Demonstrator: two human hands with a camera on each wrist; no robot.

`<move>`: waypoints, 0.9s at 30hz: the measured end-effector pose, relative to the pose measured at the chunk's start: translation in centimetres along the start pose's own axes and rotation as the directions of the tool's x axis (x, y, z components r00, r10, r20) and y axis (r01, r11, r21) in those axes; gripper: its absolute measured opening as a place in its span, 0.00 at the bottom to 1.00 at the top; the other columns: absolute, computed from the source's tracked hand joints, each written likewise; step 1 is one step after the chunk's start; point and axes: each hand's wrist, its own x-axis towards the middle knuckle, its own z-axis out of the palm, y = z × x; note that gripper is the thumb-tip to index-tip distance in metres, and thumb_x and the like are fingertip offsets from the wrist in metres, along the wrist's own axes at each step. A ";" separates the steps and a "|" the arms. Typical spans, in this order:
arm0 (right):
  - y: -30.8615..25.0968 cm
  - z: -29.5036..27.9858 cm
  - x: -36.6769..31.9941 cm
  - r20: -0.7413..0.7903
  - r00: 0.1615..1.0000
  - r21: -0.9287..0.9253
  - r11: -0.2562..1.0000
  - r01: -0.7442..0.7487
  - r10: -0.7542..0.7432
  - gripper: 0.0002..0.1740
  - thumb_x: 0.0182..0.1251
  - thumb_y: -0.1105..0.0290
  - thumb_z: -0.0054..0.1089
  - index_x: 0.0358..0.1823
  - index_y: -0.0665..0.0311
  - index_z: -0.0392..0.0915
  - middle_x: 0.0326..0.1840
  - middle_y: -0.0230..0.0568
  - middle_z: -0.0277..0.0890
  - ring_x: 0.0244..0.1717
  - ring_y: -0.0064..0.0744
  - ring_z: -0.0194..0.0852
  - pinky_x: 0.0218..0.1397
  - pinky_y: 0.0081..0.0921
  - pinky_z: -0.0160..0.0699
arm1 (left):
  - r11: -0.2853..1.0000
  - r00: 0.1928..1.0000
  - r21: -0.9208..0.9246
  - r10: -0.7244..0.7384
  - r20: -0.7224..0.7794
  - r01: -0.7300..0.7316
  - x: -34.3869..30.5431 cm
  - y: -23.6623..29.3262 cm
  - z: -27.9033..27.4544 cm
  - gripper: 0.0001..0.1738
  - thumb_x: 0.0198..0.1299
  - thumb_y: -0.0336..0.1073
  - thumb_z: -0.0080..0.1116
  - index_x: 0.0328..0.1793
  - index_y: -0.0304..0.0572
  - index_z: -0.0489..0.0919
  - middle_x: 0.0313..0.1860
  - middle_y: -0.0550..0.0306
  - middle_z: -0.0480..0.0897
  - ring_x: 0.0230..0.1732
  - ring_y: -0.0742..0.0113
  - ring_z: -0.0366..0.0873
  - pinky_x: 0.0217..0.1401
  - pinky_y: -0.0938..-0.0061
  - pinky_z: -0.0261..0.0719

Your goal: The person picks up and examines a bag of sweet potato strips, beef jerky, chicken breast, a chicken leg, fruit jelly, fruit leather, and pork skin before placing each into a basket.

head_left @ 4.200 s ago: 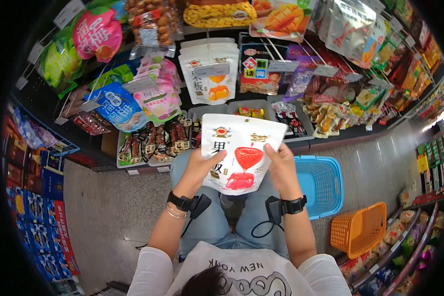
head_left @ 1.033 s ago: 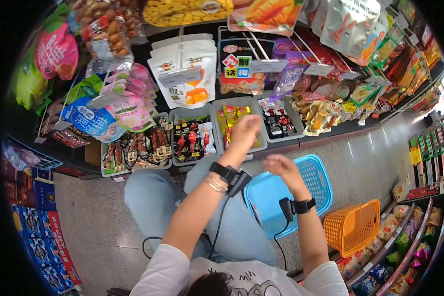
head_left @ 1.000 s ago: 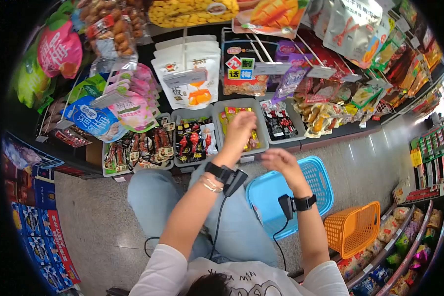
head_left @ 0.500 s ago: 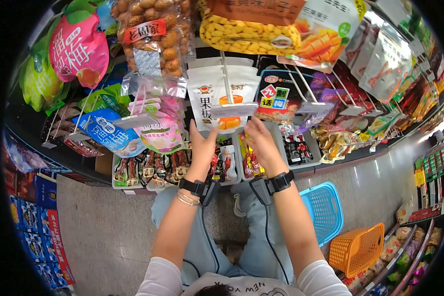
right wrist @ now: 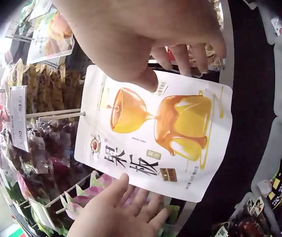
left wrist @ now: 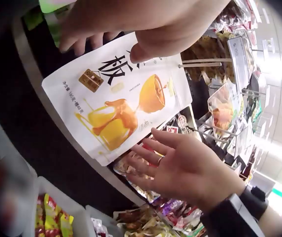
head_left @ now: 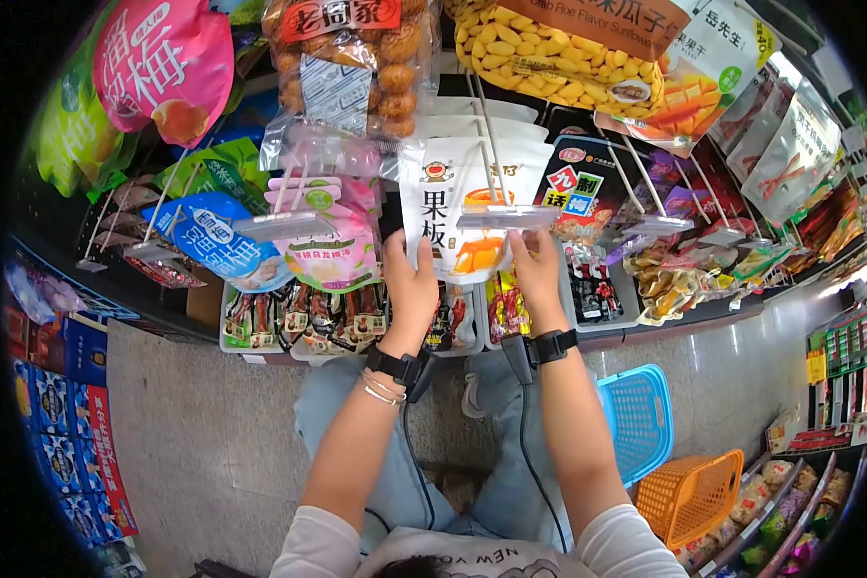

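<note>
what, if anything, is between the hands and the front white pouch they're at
Nothing visible: the left hand is by the left edge of the white pouch, the right hand by its right. A price tag stands out in front of the pouch and might hinder pulling it straight out.

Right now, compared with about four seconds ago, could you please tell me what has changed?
The white pouch with the red picture, then held in both hands, has been let go. The left hand and right hand have moved forward, to either side of the hanging white pouch with the orange picture; neither clearly grips it. The blue basket and orange basket stay at the person's right.
</note>
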 end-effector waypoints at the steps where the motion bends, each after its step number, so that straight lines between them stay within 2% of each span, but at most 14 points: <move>1: -0.3 -0.2 -0.4 0.000 1.000 0.056 0.998 -0.001 0.001 0.11 0.64 0.71 0.55 0.44 0.69 0.72 0.34 0.36 0.76 0.36 0.22 0.72 0.42 0.20 0.70 | 0.996 0.998 -0.070 -0.062 0.005 0.062 -0.4 -0.1 -0.1 0.13 0.63 0.35 0.50 0.46 0.32 0.70 0.38 0.42 0.77 0.40 0.48 0.74 0.48 0.63 0.70; 2: -0.5 -0.3 -0.8 -0.001 1.000 0.111 0.994 -0.002 0.002 0.08 0.65 0.72 0.54 0.40 0.69 0.72 0.31 0.33 0.75 0.33 0.19 0.71 0.40 0.18 0.69 | 0.991 0.996 -0.105 -0.084 0.025 0.087 -0.8 -0.2 -0.4 0.12 0.64 0.35 0.49 0.45 0.32 0.70 0.36 0.45 0.77 0.38 0.53 0.74 0.45 0.66 0.70; 5: -0.6 -1.1 -2.2 0.075 0.997 0.249 0.967 -0.049 0.031 0.06 0.69 0.72 0.51 0.39 0.68 0.71 0.33 0.29 0.73 0.35 0.14 0.68 0.39 0.14 0.67 | 0.966 0.986 -0.205 -0.141 0.087 0.156 -1.7 0.2 -1.6 0.10 0.66 0.35 0.47 0.39 0.33 0.70 0.29 0.53 0.76 0.31 0.70 0.72 0.38 0.74 0.69; 6: -0.9 -1.3 -2.6 0.072 0.997 0.238 0.971 -0.034 0.018 0.05 0.69 0.72 0.51 0.37 0.66 0.70 0.33 0.29 0.73 0.33 0.14 0.68 0.38 0.14 0.67 | 0.957 0.987 -0.250 -0.130 0.089 0.149 -2.1 0.6 -1.9 0.10 0.67 0.34 0.47 0.37 0.33 0.70 0.28 0.58 0.76 0.32 0.78 0.68 0.36 0.78 0.68; 9: -2.0 -2.0 -4.1 0.121 0.989 0.337 0.934 -0.121 0.085 0.05 0.67 0.73 0.53 0.36 0.68 0.71 0.34 0.33 0.77 0.36 0.16 0.72 0.40 0.15 0.69 | 0.934 0.975 -0.299 -0.155 0.158 0.196 -3.2 2.0 -3.6 0.10 0.67 0.35 0.49 0.36 0.34 0.70 0.29 0.61 0.76 0.31 0.80 0.68 0.35 0.81 0.68; 10: -1.8 -2.2 -4.5 0.152 0.980 0.385 0.906 -0.176 0.126 0.04 0.67 0.73 0.53 0.36 0.68 0.71 0.35 0.33 0.77 0.36 0.16 0.72 0.39 0.15 0.69 | 0.938 0.962 -0.260 -0.179 0.206 0.230 -3.6 2.5 -4.4 0.09 0.68 0.34 0.47 0.38 0.35 0.71 0.36 0.60 0.79 0.38 0.80 0.72 0.42 0.82 0.69; 13: -2.7 -3.0 -6.2 0.179 0.967 0.405 0.883 -0.239 0.179 0.04 0.67 0.73 0.53 0.37 0.67 0.71 0.34 0.33 0.77 0.36 0.16 0.72 0.39 0.15 0.69 | 0.928 0.947 -0.274 -0.181 0.265 0.254 -4.3 2.6 -5.7 0.09 0.68 0.35 0.47 0.38 0.36 0.72 0.37 0.59 0.79 0.39 0.80 0.72 0.42 0.82 0.70; 14: -3.0 -3.0 -6.9 0.160 0.973 0.417 0.882 -0.221 0.168 0.04 0.68 0.73 0.52 0.36 0.66 0.71 0.34 0.32 0.77 0.34 0.14 0.72 0.37 0.13 0.68 | 0.920 0.943 -0.296 -0.171 0.286 0.256 -4.5 2.7 -6.2 0.09 0.68 0.35 0.47 0.39 0.36 0.72 0.38 0.60 0.80 0.38 0.81 0.73 0.42 0.83 0.70; 17: -4.1 -3.7 -9.2 0.196 0.955 0.457 0.840 -0.291 0.224 0.04 0.68 0.72 0.52 0.35 0.64 0.71 0.32 0.30 0.77 0.30 0.12 0.70 0.32 0.11 0.66 | 0.877 0.951 -0.396 -0.181 0.252 0.272 -5.4 4.3 -6.8 0.10 0.68 0.35 0.48 0.37 0.35 0.71 0.31 0.63 0.78 0.32 0.83 0.71 0.36 0.84 0.69; 18: -4.0 -3.9 -10.0 0.198 0.955 0.429 0.856 -0.289 0.222 0.04 0.68 0.72 0.53 0.34 0.62 0.70 0.30 0.28 0.77 0.27 0.10 0.68 0.29 0.10 0.64 | 0.894 0.951 -0.367 -0.170 0.257 0.258 -5.7 4.1 -7.2 0.09 0.68 0.35 0.47 0.38 0.35 0.71 0.32 0.62 0.79 0.33 0.82 0.72 0.38 0.84 0.69; 21: -4.4 -3.9 -12.7 0.195 0.949 0.453 0.836 -0.311 0.248 0.04 0.68 0.71 0.52 0.34 0.62 0.70 0.29 0.27 0.76 0.26 0.11 0.68 0.28 0.11 0.64 | 0.851 0.911 -0.355 -0.294 0.291 0.388 -7.2 4.1 -7.8 0.09 0.68 0.34 0.47 0.38 0.36 0.72 0.34 0.62 0.79 0.34 0.82 0.72 0.38 0.84 0.70; 25: -3.3 -4.7 -14.1 0.308 0.891 0.425 0.789 -0.443 0.334 0.07 0.68 0.69 0.53 0.44 0.63 0.70 0.43 0.34 0.77 0.42 0.20 0.77 0.43 0.19 0.77 | 0.812 0.865 -0.326 -0.387 0.321 0.484 -8.8 3.2 -8.0 0.09 0.68 0.35 0.48 0.37 0.38 0.72 0.33 0.63 0.79 0.33 0.82 0.72 0.37 0.83 0.69; 27: -3.6 -4.7 -14.1 0.367 0.851 0.361 0.785 -0.503 0.376 0.12 0.66 0.70 0.55 0.49 0.64 0.70 0.46 0.36 0.76 0.44 0.22 0.77 0.45 0.21 0.77 | 0.801 0.850 -0.314 -0.411 0.329 0.509 -9.4 2.9 -8.0 0.10 0.68 0.36 0.48 0.36 0.39 0.72 0.33 0.62 0.79 0.33 0.82 0.72 0.37 0.83 0.69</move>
